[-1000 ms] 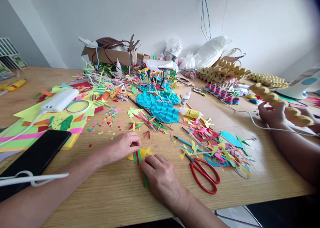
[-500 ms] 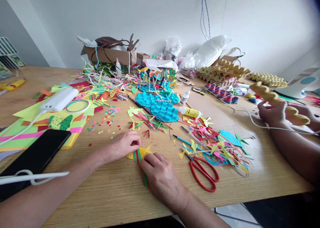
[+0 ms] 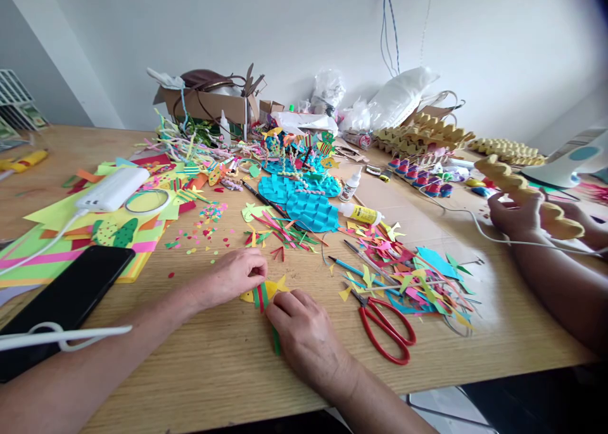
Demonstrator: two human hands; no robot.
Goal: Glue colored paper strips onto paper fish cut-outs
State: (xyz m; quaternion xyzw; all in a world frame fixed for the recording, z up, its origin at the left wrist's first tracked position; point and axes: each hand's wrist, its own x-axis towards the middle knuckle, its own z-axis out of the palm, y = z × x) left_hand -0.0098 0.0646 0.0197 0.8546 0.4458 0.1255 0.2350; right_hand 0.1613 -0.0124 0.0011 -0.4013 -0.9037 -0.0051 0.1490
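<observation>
A yellow paper fish (image 3: 247, 296) with green and red stripes lies flat on the table between my hands. My left hand (image 3: 240, 274) is closed, its thumb and finger pinched at the fish's upper edge. Beside the lower edge and tail, my right hand (image 3: 308, 339) is closed, fingertips pressed together. A green paper strip (image 3: 276, 342) sticks out from under those fingers; its other end is hidden. To the right lie red-handled scissors (image 3: 387, 329), blades towards a pile of coloured paper scraps (image 3: 413, 269).
Blue egg-carton pieces (image 3: 313, 212), a yellow-labelled glue bottle (image 3: 363, 214) and a white bottle (image 3: 350, 185) stand beyond. A phone (image 3: 71, 301) and a white power bank (image 3: 113, 190) lie left. Another person's hands (image 3: 520, 215) hold a yellow egg-carton strip (image 3: 506, 177) at right.
My hands and the fish stay in place. The other person's hands and egg-carton strip have shifted very slightly left.
</observation>
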